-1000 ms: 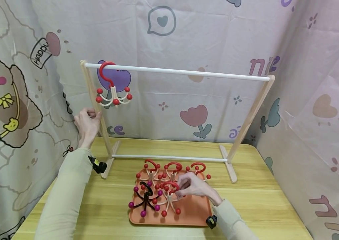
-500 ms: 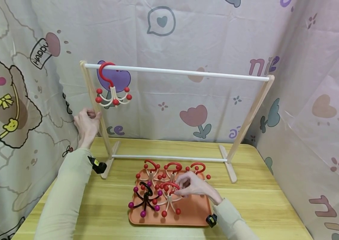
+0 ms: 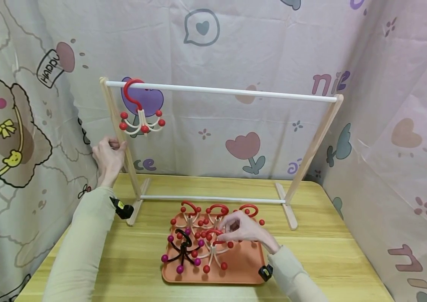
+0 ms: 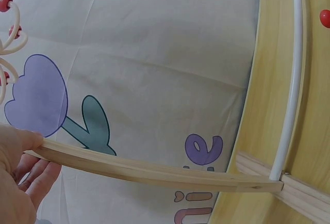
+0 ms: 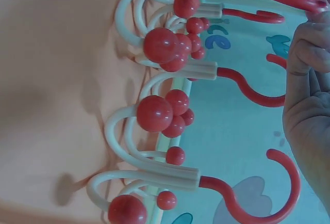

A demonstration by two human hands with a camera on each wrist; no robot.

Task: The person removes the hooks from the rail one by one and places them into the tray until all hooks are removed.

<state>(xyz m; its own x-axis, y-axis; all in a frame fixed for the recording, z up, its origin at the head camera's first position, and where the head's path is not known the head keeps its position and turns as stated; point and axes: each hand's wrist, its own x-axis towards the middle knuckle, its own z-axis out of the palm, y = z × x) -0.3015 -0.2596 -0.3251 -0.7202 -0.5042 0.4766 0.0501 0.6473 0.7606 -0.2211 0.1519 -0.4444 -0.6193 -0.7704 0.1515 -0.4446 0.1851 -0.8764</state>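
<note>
My left hand (image 3: 108,158) holds the left wooden post (image 3: 132,171) of a hanging rack, thumb on one side and fingers on the other in the left wrist view. Over the orange tray (image 3: 244,270), my right hand (image 3: 244,230) pinches the red hook of the front red-and-white hanger (image 3: 213,251), whose curved cream arms end in red balls. That hanger still stands on the tray. Beside it is a black hanger (image 3: 183,250) with purple balls. Three more red-hooked hangers stand behind, the right one (image 3: 249,206) partly hidden by my right hand.
The rack's white top bar (image 3: 232,91) carries one red-hooked hanger (image 3: 141,113) near its left end. A lower white bar (image 3: 213,199) joins the rack's feet behind the tray. Printed curtains (image 3: 206,63) enclose the wooden table (image 3: 323,247).
My right hand has shifted slightly up and left, its fingertips now at the upper part of the front hanger's hook. My left hand stays on the post.
</note>
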